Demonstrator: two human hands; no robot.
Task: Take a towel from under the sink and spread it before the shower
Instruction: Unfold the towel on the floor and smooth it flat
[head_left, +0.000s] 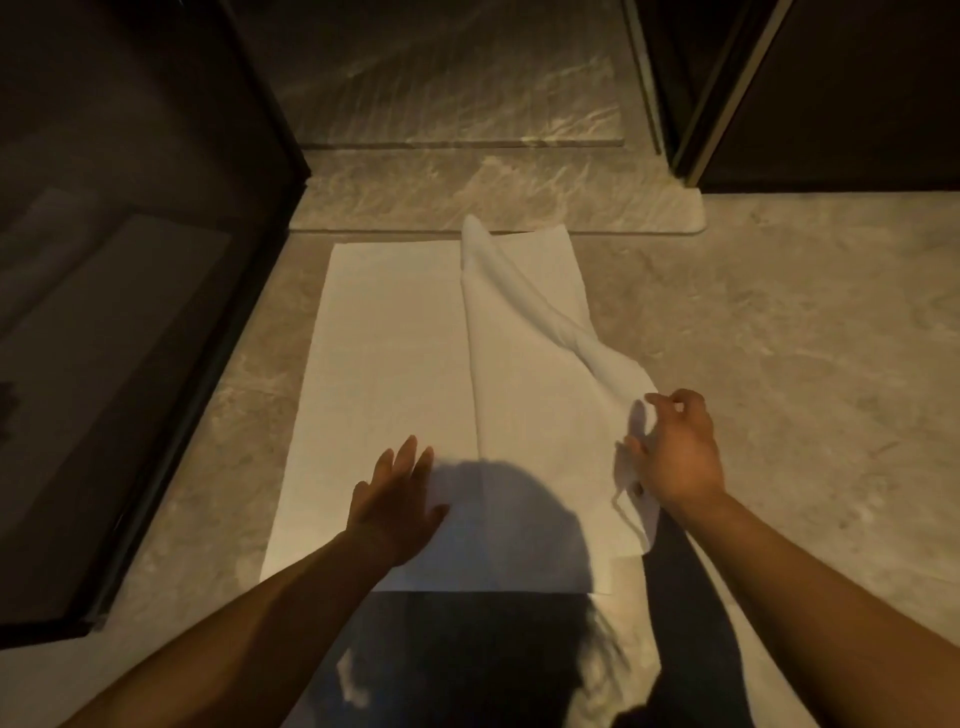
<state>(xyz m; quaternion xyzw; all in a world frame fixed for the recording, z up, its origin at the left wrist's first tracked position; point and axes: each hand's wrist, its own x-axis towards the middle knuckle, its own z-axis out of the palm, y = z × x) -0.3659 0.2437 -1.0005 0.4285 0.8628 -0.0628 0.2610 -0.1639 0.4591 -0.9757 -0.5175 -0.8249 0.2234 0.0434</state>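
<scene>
The towel (395, 364) lies on the floor (779, 312) just before the shower sill (493, 197), its long axis running away from the person. Its right part lies folded inward. The right hand (675, 452), nearer it, pinches that flap's near edge, while the left hand (395, 499) presses the flat half, fingers straight.

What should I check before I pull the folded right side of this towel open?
1. Left hand flat on the towel, pinning its left half: ok.
2. Right hand pinching the flap at its edge: ok.
3. Towel's far end along the shower step: ok.
4. Right half lying flat: not ok, folded over and twisted.
5. Floor on the right free for the flap: ok.
6. Floor dry: cannot tell.
</scene>
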